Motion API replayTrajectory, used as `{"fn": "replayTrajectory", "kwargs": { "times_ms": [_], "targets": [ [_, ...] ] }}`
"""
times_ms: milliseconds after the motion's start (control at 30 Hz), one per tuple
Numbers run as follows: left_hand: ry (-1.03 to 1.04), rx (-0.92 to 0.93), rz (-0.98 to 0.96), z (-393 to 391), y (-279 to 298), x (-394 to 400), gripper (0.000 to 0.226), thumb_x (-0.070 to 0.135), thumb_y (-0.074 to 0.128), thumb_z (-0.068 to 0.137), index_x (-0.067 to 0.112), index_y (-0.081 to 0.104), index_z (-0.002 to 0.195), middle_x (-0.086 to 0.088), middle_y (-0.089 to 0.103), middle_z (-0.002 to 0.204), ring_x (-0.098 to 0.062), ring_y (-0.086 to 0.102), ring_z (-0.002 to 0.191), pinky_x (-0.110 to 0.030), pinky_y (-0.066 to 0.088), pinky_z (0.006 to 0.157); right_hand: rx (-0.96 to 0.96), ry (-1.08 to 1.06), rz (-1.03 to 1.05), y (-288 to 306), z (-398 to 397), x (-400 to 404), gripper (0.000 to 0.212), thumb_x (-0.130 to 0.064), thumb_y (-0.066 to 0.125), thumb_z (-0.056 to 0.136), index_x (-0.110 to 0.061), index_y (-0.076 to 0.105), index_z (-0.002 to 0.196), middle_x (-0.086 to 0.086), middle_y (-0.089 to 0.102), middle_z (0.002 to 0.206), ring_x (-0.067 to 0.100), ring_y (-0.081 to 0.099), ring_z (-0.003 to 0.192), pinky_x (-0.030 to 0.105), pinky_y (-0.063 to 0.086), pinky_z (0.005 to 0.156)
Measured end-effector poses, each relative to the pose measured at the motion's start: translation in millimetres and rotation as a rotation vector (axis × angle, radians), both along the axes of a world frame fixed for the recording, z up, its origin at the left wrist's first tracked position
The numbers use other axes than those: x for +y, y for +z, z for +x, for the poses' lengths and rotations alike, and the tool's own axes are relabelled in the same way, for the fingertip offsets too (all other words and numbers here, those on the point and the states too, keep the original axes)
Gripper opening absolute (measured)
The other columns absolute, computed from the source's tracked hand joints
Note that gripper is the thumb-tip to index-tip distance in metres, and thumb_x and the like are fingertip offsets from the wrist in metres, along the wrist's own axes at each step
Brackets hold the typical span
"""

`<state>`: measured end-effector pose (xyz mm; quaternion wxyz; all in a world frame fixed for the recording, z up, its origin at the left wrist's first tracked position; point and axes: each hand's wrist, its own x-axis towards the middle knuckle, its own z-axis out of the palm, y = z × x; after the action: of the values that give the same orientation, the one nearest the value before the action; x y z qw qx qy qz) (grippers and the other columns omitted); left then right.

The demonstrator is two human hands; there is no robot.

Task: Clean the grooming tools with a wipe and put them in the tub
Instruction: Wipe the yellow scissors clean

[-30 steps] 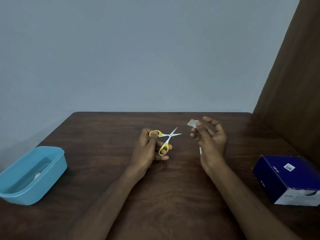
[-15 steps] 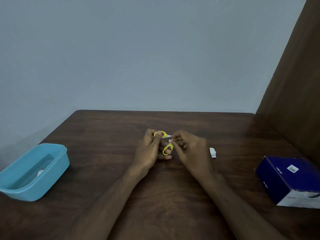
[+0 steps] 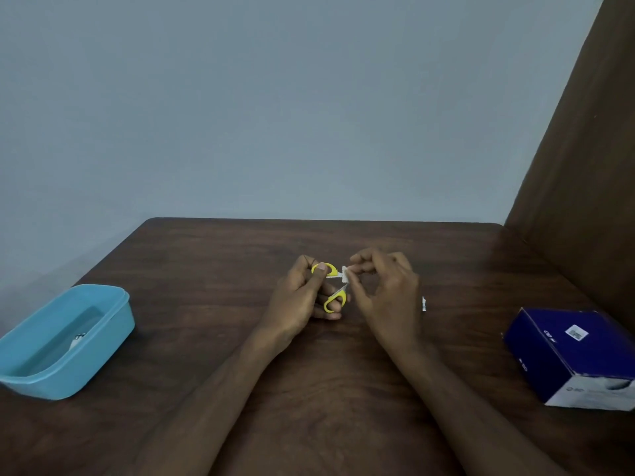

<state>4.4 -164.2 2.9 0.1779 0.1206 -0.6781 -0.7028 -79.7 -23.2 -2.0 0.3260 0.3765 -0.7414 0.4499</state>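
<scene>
Left hand (image 3: 302, 297) grips small yellow-handled steel scissors (image 3: 331, 286); right hand (image 3: 381, 290) pinches a white wipe (image 3: 344, 272) on one blade. Advise wiping from pivot toward tip, fingers off the edge.

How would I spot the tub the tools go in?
Start at the brown table and follow it to its left edge, far from the hands. The tub is the open light-blue plastic box there, unlike the dark blue cardboard box on the right.

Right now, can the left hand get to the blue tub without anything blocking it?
Probably yes. Only bare table lies between the left hand and the blue tub, which stands open at the table's left edge. But that hand holds the yellow scissors, so it would carry them along.
</scene>
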Motion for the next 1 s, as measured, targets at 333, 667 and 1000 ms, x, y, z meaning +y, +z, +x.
{"fn": "replayTrajectory", "kwargs": {
  "times_ms": [333, 667, 1000],
  "targets": [
    [-0.027, 0.016, 0.006, 0, -1, -1, 0.026, 0.026, 0.051, 0.114, 0.0, 0.05, 0.113, -0.009, 0.07, 0.074, -0.021, 0.069, 0.062, -0.038, 0.065, 0.063, -0.029, 0.038, 0.03, -1, 4, -4, 0.022, -0.014, 0.085, 0.086, -0.021, 0.068, 0.1, -0.017, 0.075, 0.083, 0.015, 0.063, 0.09, 0.037, 0.054, 0.073],
    [0.151, 0.177, -0.184, -3, -8, -4, 0.01, 0.027, 0.07, 0.105, 0.018, 0.071, 0.108, 0.003, 0.078, 0.116, -0.017, 0.08, 0.096, -0.047, 0.065, 0.094, -0.472, 0.02, -0.46, 7, 0, 1, 0.02, -0.01, 0.083, 0.089, -0.021, 0.069, 0.098, -0.008, 0.077, 0.082, 0.008, 0.072, 0.073, 0.036, 0.063, 0.073],
    [0.254, 0.215, -0.856, -4, -17, -4, 0.014, 0.037, 0.075, 0.1, 0.029, 0.086, 0.099, 0.005, 0.063, 0.135, -0.003, 0.061, 0.129, -0.02, 0.055, 0.087, -0.604, 0.026, -0.485, 3, -8, 1, 0.023, -0.016, 0.086, 0.087, -0.026, 0.068, 0.097, -0.012, 0.079, 0.083, 0.011, 0.074, 0.074, 0.041, 0.063, 0.076]
  ]
}}
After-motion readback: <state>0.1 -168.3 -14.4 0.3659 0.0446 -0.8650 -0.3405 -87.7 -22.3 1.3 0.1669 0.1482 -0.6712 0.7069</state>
